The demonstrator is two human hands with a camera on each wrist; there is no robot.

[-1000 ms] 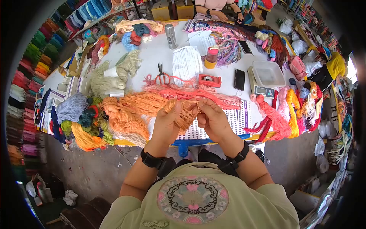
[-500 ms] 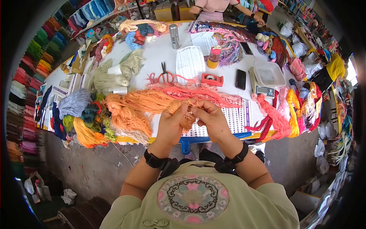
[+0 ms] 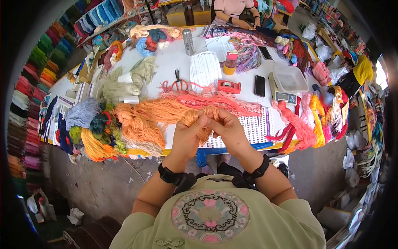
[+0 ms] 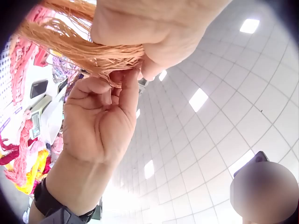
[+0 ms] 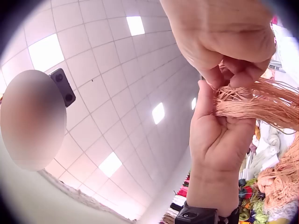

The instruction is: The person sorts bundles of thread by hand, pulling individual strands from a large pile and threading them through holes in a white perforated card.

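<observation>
A skein of orange yarn [image 3: 191,117] is held up over the table's near edge, between both hands. My left hand [image 3: 186,135] grips it, thumb pointing up along the strands; in the right wrist view the left hand [image 5: 222,135] has the skein [image 5: 233,108] across its palm and fingers. My right hand [image 3: 230,130] pinches strands at the skein's right end, its fingertips meeting the left thumb. Seen in the left wrist view, the right hand [image 4: 100,121] has curled fingers at the strands [image 4: 110,60]. The exact strands between the fingertips are partly hidden.
Orange yarn [image 3: 141,124] and coral yarn [image 3: 215,101] lie across the table. Beyond are scissors [image 3: 179,83], a red tape dispenser [image 3: 229,86], a phone [image 3: 260,86] and a scale [image 3: 286,97]. Another person [image 3: 234,11] is at the far side.
Both hands have drawn closer together, the right moving left toward the left thumb. Strands earlier stretched between them are now bunched at the fingertips. The head view has shifted slightly.
</observation>
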